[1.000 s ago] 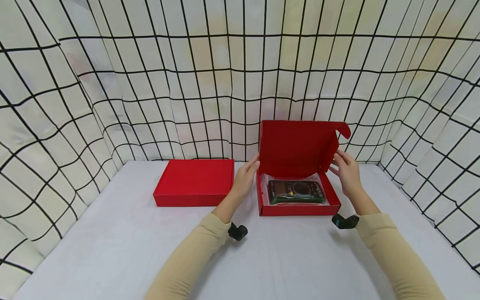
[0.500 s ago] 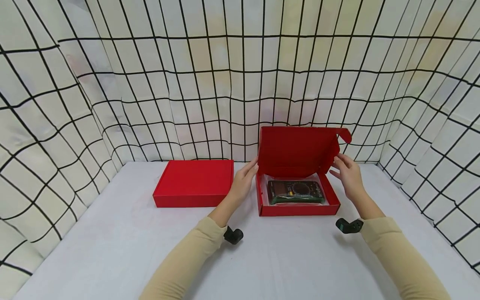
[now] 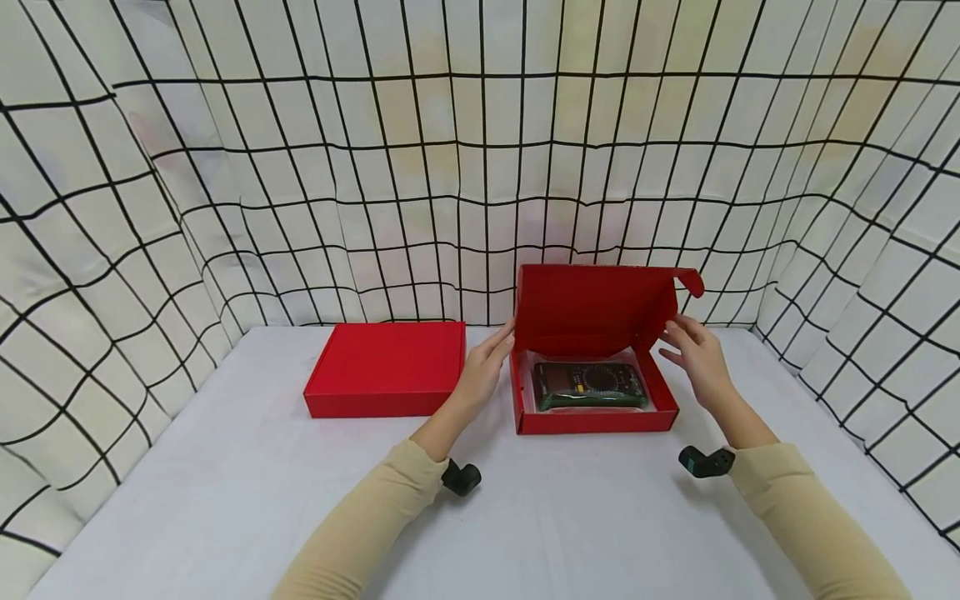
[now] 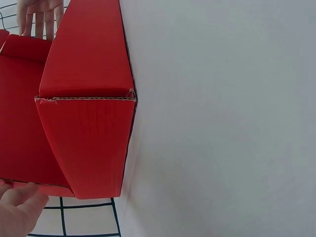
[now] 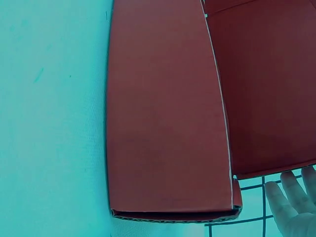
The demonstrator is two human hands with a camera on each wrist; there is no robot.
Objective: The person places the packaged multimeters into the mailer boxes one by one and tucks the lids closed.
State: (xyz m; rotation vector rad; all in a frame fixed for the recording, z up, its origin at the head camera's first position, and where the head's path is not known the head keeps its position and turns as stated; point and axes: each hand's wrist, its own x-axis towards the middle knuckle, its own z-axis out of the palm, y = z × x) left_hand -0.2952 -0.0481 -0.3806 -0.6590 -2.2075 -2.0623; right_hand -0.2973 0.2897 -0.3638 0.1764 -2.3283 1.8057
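A red box stands with its lid raised, tilted up from the back edge. Inside lies a dark multimeter in clear wrap. My left hand, fingers extended, touches the lid's left side; in the left wrist view the left hand is at the lid's edge. At the lid's right side is my right hand, fingers lightly bent against the side flap; the right wrist view shows the right hand by the lid edge.
A closed red box lies to the left on the white table. Behind and on both sides hangs a white cloth with black grid lines. Each wrist carries a small black device.
The lid has come down and forward somewhat, its top edge lower than before. Both hands have stayed at its sides, and the forearms have drawn back slightly.
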